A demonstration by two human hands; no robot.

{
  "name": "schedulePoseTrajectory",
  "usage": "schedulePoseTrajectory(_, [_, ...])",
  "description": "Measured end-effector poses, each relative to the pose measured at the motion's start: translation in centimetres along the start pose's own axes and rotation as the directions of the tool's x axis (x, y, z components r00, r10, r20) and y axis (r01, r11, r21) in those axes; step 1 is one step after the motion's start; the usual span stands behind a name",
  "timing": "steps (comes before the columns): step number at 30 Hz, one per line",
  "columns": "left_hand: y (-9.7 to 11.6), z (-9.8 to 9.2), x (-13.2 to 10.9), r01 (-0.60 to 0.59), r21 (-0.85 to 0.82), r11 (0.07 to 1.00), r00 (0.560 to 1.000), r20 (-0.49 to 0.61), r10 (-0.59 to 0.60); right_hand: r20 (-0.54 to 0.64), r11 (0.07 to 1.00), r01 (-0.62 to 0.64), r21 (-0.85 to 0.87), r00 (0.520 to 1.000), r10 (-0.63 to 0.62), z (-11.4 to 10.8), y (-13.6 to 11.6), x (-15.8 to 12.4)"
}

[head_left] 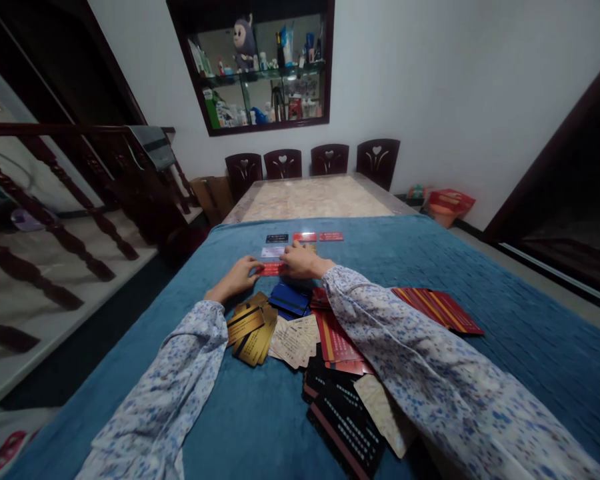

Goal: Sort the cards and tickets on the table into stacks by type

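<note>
My left hand [243, 275] rests at the left end of a red card [271, 269] lying flat on the blue cloth; its fingers are slightly apart. Over the right end of that card lies my right hand [303, 260], fingers bent down, what is under them hidden. Just beyond are a pale card [273, 252], a black card [277, 238] and two red cards [305, 237], [331, 236]. Nearer me spread gold cards [253, 327], blue cards [291, 299], cream cards [294, 339], red cards [336, 337] and black cards [347, 427].
A fan of red and gold cards [437, 309] lies right of my right sleeve. The blue cloth [205, 413] covers the near part of the table [320, 197]. Dark chairs [330, 160] stand at its far end, a wooden railing [60, 173] at left.
</note>
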State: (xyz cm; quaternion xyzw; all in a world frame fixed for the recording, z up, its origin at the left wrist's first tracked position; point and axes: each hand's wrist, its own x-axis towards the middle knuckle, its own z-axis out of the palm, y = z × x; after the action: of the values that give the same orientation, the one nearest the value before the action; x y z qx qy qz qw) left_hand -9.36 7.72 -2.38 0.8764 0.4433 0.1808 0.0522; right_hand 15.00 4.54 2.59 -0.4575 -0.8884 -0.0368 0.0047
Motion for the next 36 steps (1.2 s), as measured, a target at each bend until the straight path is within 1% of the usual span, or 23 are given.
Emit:
schedulePoseTrajectory(6, [-0.1, 0.0, 0.1, 0.005, -0.001, 1.0, 1.0, -0.003, -0.005, -0.067, 0.999, 0.019, 0.03, 0.998, -0.017, -0.7, 0.4, -1.9])
schedulePoseTrajectory(10, [0.0, -0.3, 0.0, -0.002, 0.01, 1.0, 0.999, -0.041, 0.003, -0.091, 0.999, 0.014, 0.04, 0.996, -0.011, -1.0, 0.2, -3.6])
schedulePoseTrajectory(13, [0.8, -0.8, -0.2, -0.028, 0.027, 0.999, 0.997, -0.071, 0.03, -0.11, 0.999, 0.01, 0.04, 0.994, -0.006, -1.1, 0.0, -4.8])
schedulePoseTrajectory(16, [2.3, -1.4, -0.7, -0.05, 0.049, 0.998, 0.995, -0.09, 0.054, -0.104, 0.999, 0.012, 0.045, 0.995, -0.008, -0.8, -0.2, -5.9])
schedulePoseTrajectory(19, [4.2, -2.0, -1.3, -0.082, 0.068, 0.994, 0.993, -0.075, 0.087, -0.102, 0.998, 0.019, 0.056, 0.995, -0.013, -0.4, -0.1, -7.0])
schedulePoseTrajectory(23, [6.9, -2.4, -2.4, -0.146, 0.061, 0.987, 0.989, 0.004, 0.146, -0.109, 0.997, 0.025, 0.074, 0.994, -0.017, 0.0, -0.1, -8.3])
schedulePoseTrajectory(26, [8.3, -2.3, -3.3, -0.188, 0.055, 0.981, 0.981, 0.059, 0.185, -0.11, 0.996, 0.029, 0.087, 0.994, -0.019, 0.1, -0.2, -9.0])
schedulePoseTrajectory(31, [9.2, -1.3, -4.3, -0.23, 0.05, 0.972, 0.969, 0.104, 0.224, -0.085, 0.994, 0.063, 0.093, 0.995, -0.056, -0.1, -0.9, -9.5])
schedulePoseTrajectory(36, [9.5, -0.6, -4.4, -0.252, 0.068, 0.965, 0.962, 0.129, 0.242, -0.044, 0.993, 0.101, 0.066, 0.994, -0.099, -0.1, -1.7, -9.8])
